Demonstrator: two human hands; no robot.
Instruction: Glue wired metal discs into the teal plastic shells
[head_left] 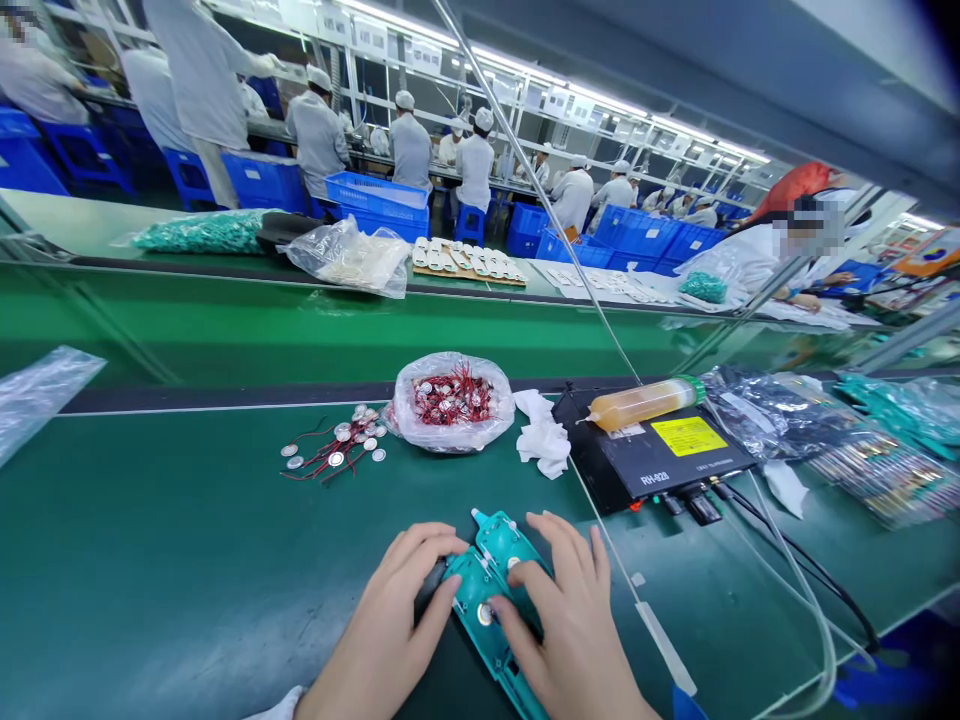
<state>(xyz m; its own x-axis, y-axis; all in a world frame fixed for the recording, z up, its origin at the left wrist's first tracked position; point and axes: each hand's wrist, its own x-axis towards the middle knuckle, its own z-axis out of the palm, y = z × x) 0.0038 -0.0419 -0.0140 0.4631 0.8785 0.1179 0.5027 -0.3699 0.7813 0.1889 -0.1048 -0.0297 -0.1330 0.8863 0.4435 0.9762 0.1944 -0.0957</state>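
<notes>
Teal shells (474, 582) of smooth hollow plastic touch left hand (390, 622) and right hand (581, 622), fingers (534, 577) apart

My shells (478, 600) are teal, the worktop (187, 560) dark green. I see red wires (465, 395), a plain yellow label (688, 436) and amber, as far as I can tell, in the syringe (637, 402).

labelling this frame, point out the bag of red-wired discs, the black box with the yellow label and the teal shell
bag of red-wired discs (454, 432): head view, its front plastic side
black box (604, 468): head view, its top, left of the yellow label
teal shell (471, 581): head view, inside of its left half
</notes>
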